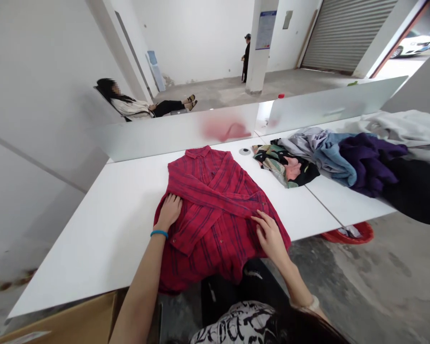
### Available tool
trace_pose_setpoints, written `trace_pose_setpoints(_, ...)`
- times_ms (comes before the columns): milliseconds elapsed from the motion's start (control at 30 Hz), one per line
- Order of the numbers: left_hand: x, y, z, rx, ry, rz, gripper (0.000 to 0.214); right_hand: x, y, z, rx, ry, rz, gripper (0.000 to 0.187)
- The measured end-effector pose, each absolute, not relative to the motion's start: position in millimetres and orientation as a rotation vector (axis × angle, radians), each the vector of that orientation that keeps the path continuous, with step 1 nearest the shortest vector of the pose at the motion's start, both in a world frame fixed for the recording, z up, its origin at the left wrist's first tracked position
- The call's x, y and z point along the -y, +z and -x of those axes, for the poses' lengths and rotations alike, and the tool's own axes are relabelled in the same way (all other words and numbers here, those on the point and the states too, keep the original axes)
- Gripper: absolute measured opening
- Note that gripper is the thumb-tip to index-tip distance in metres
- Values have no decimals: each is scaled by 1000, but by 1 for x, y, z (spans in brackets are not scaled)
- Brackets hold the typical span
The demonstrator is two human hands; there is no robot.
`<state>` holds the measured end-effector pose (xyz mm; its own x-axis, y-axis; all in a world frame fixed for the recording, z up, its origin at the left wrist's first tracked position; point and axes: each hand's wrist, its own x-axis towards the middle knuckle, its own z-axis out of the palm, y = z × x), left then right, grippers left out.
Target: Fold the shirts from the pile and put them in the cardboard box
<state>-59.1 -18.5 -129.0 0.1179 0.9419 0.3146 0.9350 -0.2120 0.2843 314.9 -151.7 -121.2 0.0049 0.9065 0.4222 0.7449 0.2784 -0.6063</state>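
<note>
**A:** Where does the red plaid shirt [215,205] lie?
**B:** Spread on the white worktop [103,234], collar pointing away from the person and hem hanging over the near edge. One sleeve is folded across the chest.

**A:** And the left hand [170,210]?
**B:** Palm down on the shirt's left side, fingers [174,199] released and spread flat on the cloth. A blue wristband [159,233] sits at the wrist.

**A:** The right hand [270,236]?
**B:** It rests on the shirt's right edge, fingers [261,220] stretched out and touching the fabric, clenched on nothing.

**A:** What lies further right?
**B:** A pile of clothes [344,157], well apart from the shirt, with floral, blue, purple, black and grey pieces. A red basket [347,235] stands on the floor below the worktop's edge. A frosted divider [186,134] runs along the far side.
</note>
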Motion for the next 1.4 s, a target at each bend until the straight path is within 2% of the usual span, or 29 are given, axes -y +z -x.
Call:
trace_pose_setpoints(167,5,-127,68,-1983,849,-2186,30,131,-134,-326,2028,92,1616,47)
trace_pose_setpoints(333,5,-127,80,-2058,1060,-1938,33,135,-141,-330,2159,26,1546,42)
trace_pose_setpoints(600,6,-124,83,-2086,1186,-1711,25,136,-95,-317,2086,73,1412,35)
trace_pose_setpoints(733,7,-124,82,-2078,1280,-1626,28,145,-73,-312,2032,87,1297,35)
trace_pose_setpoints(833,7,-125,84,-2084,1368,-1539,30,155,-69,-310,2082,161,1260,33)
trace_pose_setpoints(1033,8,-127,86,-2195,1454,-1370,21,171,-80,-309,2179,408,1217,27)
trace_pose_setpoints(1267,17,-120,76,-2255,1311,-1526,32,180,-92,-347,1765,417,1591,47)
trace_pose_setpoints(1400,64,-119,73,-2158,1134,-1700,40,205,-112,-402,1552,544,1933,59)
